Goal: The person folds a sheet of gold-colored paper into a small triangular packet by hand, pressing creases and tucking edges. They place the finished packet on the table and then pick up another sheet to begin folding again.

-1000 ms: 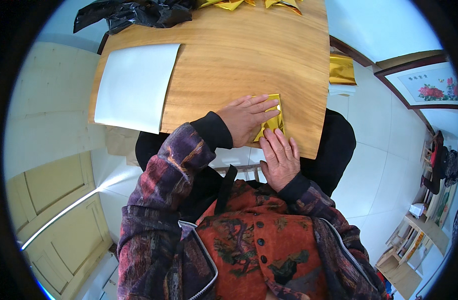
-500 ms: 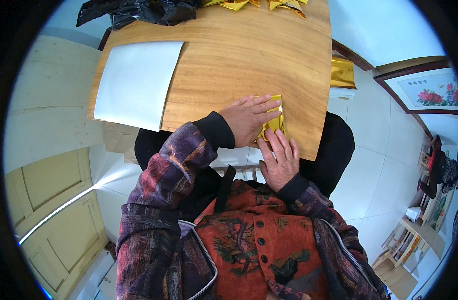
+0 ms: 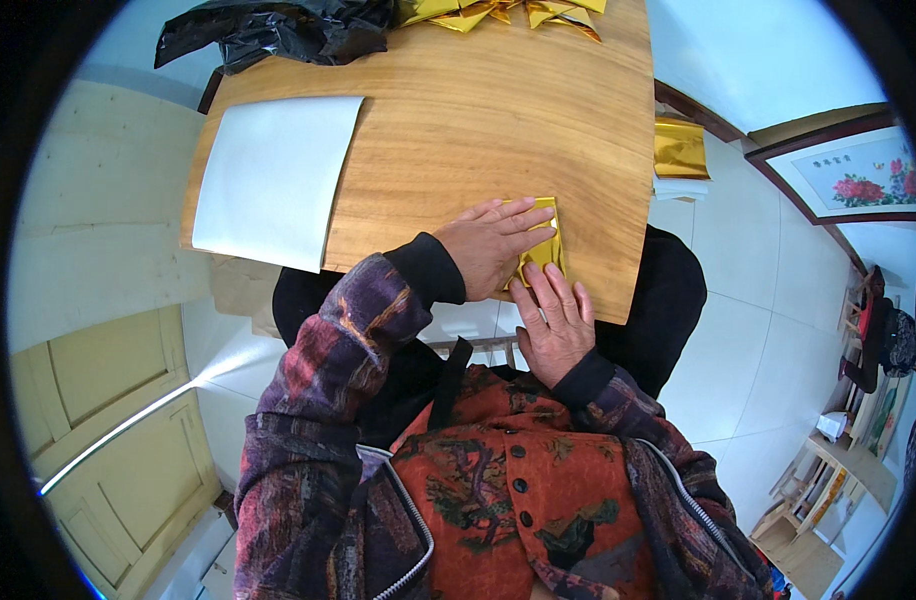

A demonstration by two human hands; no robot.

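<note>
A folded sheet of shiny gold foil paper (image 3: 548, 246) lies flat near the table's front edge. My left hand (image 3: 486, 245) rests across its left side, palm down with the fingers stretched to the right. My right hand (image 3: 556, 325) reaches up from below, its extended fingertips touching the foil paper's lower edge. Much of the foil paper's left part is hidden under my left hand. Neither hand is closed round anything.
On the wooden table (image 3: 458, 130), a pale sheet (image 3: 273, 180) lies to the left. A black plastic bag (image 3: 278, 32) and several folded gold pieces (image 3: 553, 14) are at the far edge. Beyond the table's right side sits more gold foil (image 3: 680, 150), with a framed picture (image 3: 848, 175) farther right.
The whole view has shifted slightly. Both hands remain flat on the gold foil paper in nearly the same pose, with my right fingers slightly lower along its edge.
</note>
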